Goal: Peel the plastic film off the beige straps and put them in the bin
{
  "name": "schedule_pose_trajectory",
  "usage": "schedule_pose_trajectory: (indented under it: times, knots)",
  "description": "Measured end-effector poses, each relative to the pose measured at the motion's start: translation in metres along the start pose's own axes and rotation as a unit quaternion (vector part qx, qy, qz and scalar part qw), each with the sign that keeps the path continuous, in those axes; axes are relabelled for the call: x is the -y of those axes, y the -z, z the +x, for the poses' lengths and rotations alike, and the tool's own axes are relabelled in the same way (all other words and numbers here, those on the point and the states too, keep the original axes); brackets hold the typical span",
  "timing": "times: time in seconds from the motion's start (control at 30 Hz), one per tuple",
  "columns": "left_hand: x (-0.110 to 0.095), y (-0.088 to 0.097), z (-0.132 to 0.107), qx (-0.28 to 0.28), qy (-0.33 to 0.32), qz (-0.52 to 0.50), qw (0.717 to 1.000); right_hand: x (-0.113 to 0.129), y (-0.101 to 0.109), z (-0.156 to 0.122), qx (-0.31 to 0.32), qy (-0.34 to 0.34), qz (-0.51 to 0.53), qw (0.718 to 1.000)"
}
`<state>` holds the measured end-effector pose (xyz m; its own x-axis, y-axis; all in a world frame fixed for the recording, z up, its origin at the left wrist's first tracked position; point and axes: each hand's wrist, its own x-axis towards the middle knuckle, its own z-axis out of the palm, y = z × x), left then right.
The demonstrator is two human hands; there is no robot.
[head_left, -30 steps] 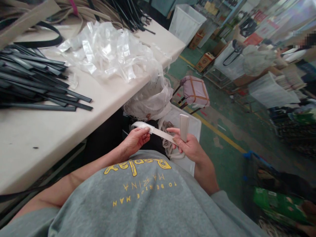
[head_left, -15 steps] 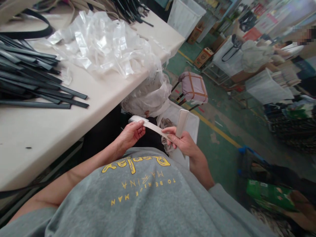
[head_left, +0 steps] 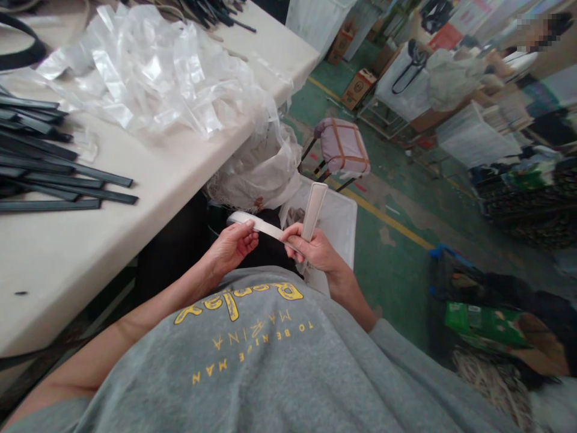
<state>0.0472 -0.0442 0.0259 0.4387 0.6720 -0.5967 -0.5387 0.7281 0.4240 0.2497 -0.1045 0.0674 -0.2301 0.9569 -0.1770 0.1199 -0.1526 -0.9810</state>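
Observation:
A pale beige strap runs between my two hands in front of my body. My left hand pinches it near its far-left part, thumb on top, where the band curves away. My right hand closes round the other stretch, and a flat end of the strap stands up above these fingers. Under the hands are my dark-clad lap and a white plastic bin holding brownish material, partly hidden by my right hand.
The white table on the left bears crumpled clear plastic wrappers and dark straps. A bag of plastic hangs by its edge. Beyond stand a padded stool, cartons and crates; a blurred person is at upper right.
My right hand has moved left, nearer my left hand, and the strap between them spans a shorter gap. The view has shifted slightly, so the table sits further left.

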Motion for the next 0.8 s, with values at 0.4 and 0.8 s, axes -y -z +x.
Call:
schedule_pose_trajectory:
  times: [0.4,0.8]
  knots:
    - [-0.006,0.001,-0.006,-0.004,0.053,-0.011,0.999,-0.047,0.008,0.026,-0.150,0.111,-0.065,0.980]
    - [0.007,-0.008,-0.017,0.072,0.030,0.057,0.995,-0.022,-0.018,0.029,-0.022,0.243,-0.175,0.954]
